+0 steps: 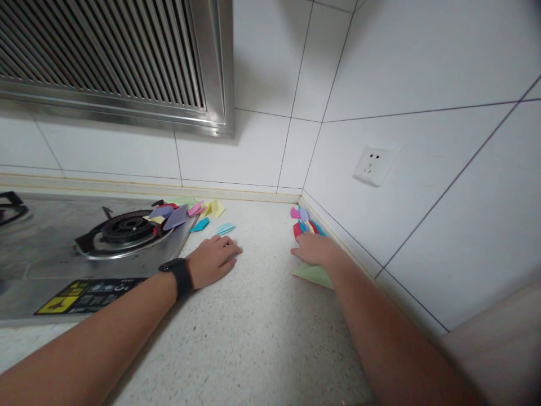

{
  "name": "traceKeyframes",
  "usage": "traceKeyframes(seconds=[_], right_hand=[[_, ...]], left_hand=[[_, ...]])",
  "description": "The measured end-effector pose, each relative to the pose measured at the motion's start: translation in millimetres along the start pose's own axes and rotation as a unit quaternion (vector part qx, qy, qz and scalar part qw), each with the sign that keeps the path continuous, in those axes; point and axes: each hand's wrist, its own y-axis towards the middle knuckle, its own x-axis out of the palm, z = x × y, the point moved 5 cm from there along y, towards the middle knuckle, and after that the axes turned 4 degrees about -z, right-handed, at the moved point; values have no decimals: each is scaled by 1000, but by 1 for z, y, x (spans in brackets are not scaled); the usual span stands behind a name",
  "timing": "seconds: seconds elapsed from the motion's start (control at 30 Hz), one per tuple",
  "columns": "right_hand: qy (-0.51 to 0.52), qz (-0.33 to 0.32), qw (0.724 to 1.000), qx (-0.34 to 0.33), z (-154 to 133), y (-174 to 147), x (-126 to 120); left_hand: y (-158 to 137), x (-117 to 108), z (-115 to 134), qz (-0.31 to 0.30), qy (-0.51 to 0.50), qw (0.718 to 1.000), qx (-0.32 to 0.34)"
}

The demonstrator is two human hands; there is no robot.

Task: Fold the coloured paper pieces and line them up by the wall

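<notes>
Small multicoloured folded-paper pieces [304,215] are lying beside the white tiled wall [338,186], seemingly kept bunched.
The right hand [315,248] is reaching over them, grip untellable from here; the left hand [213,260] is resting unclenched, perhaps for steadiness, on the speckled pale counter [253,338].

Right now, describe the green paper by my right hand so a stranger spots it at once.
Find the white wall socket, then look down-left to the speckled counter. There, partly hidden by the right hand, lies a pale green paper. It looks larger than the bright paper pieces just beyond it, and is the only pale green one there.
</notes>
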Motion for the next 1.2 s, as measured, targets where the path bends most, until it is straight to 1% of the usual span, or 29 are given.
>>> traceKeyframes(seconds=[0.3,0.6,0.8,1.07,1.2], right_hand=[[-7,43,999,-10,-1,1,2],[21,78,997,-5,1,5,3],[41,83,996,1,5,8,6],[37,74,997,3,6,8,7],[38,84,996,1,5,7,6]], left_hand=[[0,1,0,-10,12,1000,-3],[-1,0,1,-16,15,1000,-8],[0,1,0,-13,13,1000,-9],[-1,0,0,-16,14,1000,-13],[-1,1,0,-15,15,1000,-11]])
